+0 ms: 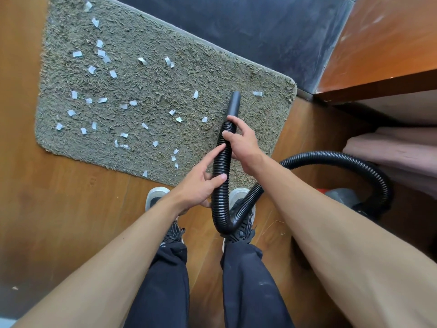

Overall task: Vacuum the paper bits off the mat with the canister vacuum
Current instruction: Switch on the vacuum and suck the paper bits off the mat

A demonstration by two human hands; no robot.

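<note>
Shaggy cloth mat point(165, 91), ribbed black plastic hose point(220, 181), glossy wood floor point(71, 209)

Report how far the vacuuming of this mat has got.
Barely begun. Done: the hose is picked up, the right hand gripping it near the nozzle, the left hand lower down. In hand: the nozzle points at the right part of the mat. Left: nearly everything; paper bits lie scattered across the mat, thickest on its left side, one just right of the nozzle.
</note>
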